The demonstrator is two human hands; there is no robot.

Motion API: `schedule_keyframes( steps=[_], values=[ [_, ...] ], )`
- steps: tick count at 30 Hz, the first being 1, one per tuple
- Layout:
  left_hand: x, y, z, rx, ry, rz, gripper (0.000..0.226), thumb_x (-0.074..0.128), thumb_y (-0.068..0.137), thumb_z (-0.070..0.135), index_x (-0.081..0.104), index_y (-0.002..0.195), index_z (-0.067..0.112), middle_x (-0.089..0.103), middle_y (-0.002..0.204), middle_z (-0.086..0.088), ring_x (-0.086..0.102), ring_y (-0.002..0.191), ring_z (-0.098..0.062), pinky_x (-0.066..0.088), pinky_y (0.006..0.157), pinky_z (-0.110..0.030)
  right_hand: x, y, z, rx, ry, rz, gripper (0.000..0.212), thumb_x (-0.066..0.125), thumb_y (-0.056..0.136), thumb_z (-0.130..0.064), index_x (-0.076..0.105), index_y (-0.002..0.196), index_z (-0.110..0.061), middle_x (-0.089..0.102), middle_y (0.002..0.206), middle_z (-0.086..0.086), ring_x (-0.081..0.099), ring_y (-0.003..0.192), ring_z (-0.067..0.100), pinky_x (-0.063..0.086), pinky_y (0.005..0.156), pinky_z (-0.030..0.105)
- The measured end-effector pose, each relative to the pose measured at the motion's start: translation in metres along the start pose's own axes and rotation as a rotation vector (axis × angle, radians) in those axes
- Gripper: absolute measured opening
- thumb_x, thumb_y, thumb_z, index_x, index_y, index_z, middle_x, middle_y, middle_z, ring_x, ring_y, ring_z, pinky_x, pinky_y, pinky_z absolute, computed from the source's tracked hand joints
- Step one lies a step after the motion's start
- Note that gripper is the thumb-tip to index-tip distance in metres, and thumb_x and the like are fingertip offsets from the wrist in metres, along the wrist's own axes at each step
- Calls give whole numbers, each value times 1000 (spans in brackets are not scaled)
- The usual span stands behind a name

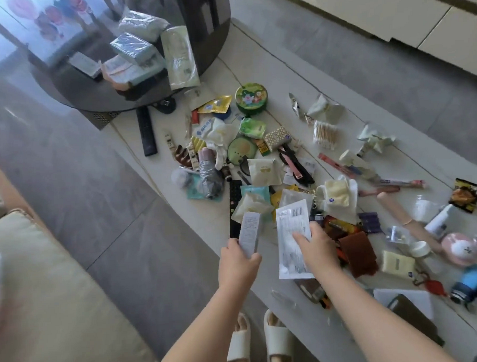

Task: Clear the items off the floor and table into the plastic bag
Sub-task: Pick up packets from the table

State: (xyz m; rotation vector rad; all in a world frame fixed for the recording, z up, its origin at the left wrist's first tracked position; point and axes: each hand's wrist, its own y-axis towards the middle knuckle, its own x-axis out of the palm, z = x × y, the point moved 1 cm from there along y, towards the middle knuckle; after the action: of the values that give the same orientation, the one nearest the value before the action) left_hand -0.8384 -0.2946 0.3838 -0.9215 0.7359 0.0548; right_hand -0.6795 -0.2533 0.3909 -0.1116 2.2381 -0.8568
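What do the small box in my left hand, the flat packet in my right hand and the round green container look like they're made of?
Small box: likely matte printed cardboard, sharp folded edges. Flat packet: seemingly glossy plastic film, barcode label, slight sheen. Round green container: possibly printed tin, smooth rim; plastic cannot be ruled out.

A green round tin [251, 99] with cartoon figures, a black remote [146, 131], a blue bottle [469, 285], cream slippers [279, 340].
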Motion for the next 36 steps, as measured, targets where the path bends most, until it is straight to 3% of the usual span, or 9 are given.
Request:
schedule_keyframes(
  steps=[4,6,7,10,15,22,25,29,36],
  values=[
    [-48,-19,-7,-25,-100,28,31,55,85,30,38,109,19,53,103,0,57,86,-20,37,51,-24,-5,-23,-53,-39,-39,-132,28,43,98,-20,46,122,-6,57,121,11,47,92,23,28,66,26],
    [-70,-25,-14,-24,-185,80,38,57,85,26,41,119,16,52,108,-1,56,85,-18,39,53,-24,-2,-33,-74,-53,2,-218,29,43,95,-15,42,124,-10,56,119,9,50,93,23,37,68,21],
    [-79,-27,-19,-27,-230,108,41,58,85,25,42,122,16,54,111,-2,57,85,-17,43,58,-25,0,-39,-84,-65,51,-266,31,45,93,-11,40,123,-11,56,119,9,51,94,22,45,78,24],
    [-109,-38,-39,-40,-339,182,44,60,85,25,47,126,16,58,112,-4,58,87,-17,45,67,-28,10,-58,-117,-121,103,-372,38,50,85,0,39,119,-14,57,115,10,57,98,23,51,89,44],
    [-160,-58,-87,-127,-594,340,43,65,83,20,51,123,15,62,104,-5,58,79,-20,46,70,-29,43,-93,-170,-241,15,-494,33,56,84,-3,48,114,-14,61,97,1,62,86,16,56,66,31],
    [-227,-72,-172,-248,-818,526,41,65,86,20,49,123,13,63,101,-8,57,78,-23,51,78,-39,120,-150,-252,-426,-101,-580,27,58,87,-19,51,112,-23,66,100,1,67,89,22,56,81,47],
    [-260,-75,-209,-261,-849,580,39,64,87,24,50,123,17,65,103,-8,61,83,-25,52,78,-37,161,-175,-287,-496,-132,-615,31,57,87,-25,50,118,-24,66,102,0,68,86,22,59,70,44],
    [-307,-80,-258,-297,-875,611,42,60,89,33,47,128,23,63,104,-6,64,90,-24,52,78,-33,214,-211,-333,-534,-165,-650,28,54,92,-22,47,119,-20,60,93,-2,63,69,13,46,39,22],
    [-376,-84,-349,-359,-970,765,43,57,90,28,48,132,28,59,117,2,62,102,-27,51,91,-42,321,-260,-392,-600,-202,-740,45,50,88,-11,43,133,-14,59,113,9,63,72,20,47,43,23]
  ],
)
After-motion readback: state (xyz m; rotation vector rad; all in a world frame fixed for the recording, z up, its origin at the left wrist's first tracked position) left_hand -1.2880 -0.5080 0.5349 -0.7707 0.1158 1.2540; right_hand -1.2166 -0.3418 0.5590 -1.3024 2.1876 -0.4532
